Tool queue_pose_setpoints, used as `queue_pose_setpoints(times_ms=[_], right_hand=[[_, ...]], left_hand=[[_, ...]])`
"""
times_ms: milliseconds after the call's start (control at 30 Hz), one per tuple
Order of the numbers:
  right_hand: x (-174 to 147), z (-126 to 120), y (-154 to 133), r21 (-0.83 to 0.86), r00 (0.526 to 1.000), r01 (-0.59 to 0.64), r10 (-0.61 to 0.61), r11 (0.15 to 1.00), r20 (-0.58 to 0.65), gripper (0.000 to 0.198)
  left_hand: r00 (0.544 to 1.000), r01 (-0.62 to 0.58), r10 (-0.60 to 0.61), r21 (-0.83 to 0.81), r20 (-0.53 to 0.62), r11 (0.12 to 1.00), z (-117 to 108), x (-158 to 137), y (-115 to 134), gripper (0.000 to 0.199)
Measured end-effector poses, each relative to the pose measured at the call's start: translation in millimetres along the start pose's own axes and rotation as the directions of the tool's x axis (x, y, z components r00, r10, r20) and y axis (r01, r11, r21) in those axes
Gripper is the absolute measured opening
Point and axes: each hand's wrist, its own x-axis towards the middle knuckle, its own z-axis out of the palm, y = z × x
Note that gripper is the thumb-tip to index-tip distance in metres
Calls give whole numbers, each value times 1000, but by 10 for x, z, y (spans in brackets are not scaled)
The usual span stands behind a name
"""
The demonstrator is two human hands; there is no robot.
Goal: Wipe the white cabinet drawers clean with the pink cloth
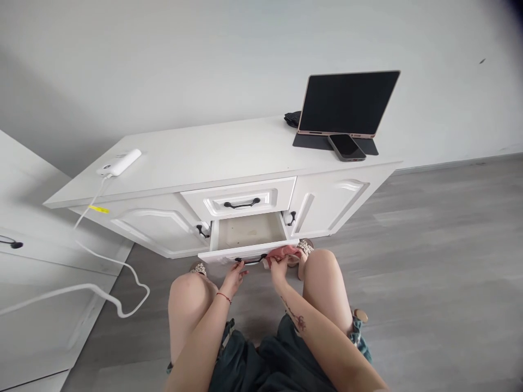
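A lower drawer (253,231) of the white cabinet is pulled out, and a few small dark specks show on its pale bottom. My left hand (232,279) is at the left end of the black drawer handle (251,261), its fingertips touching or very near it, with the fingers apart. In my right hand (279,269) is a bunched pink cloth (286,252), held against the right part of the drawer front by the handle's right end. Part of the cloth is hidden behind my fingers.
Above is a closed drawer (241,203). On the cabinet top (212,149) stand a propped tablet (347,103), a phone (346,147), a dark bundle (292,118) and a white device (120,162). Its white cable (110,256) hangs at left. My knees flank the drawer.
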Motion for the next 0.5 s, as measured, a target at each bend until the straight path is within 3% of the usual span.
queue_pose_setpoints(times_ms=[100, 333, 400, 500], right_hand=[[-102, -55, -102, -68, 998, 63, -64, 996, -9, 45], [-281, -58, -182, -262, 959, 282, -269, 923, 87, 39], [-320, -57, -172, -323, 936, 351, -320, 879, 146, 39], [-382, -51, -184, -433, 866, 501, -428, 750, 261, 37]], left_hand=[[1000, -1, 1, -18, 2, 1000, 2, 5, -13, 23], [1000, -9, 10, -71, 23, 997, -11, 33, -50, 30], [999, -13, 16, -96, 29, 995, -11, 42, -70, 34], [999, -26, 32, -153, 31, 988, 7, 38, -117, 34]])
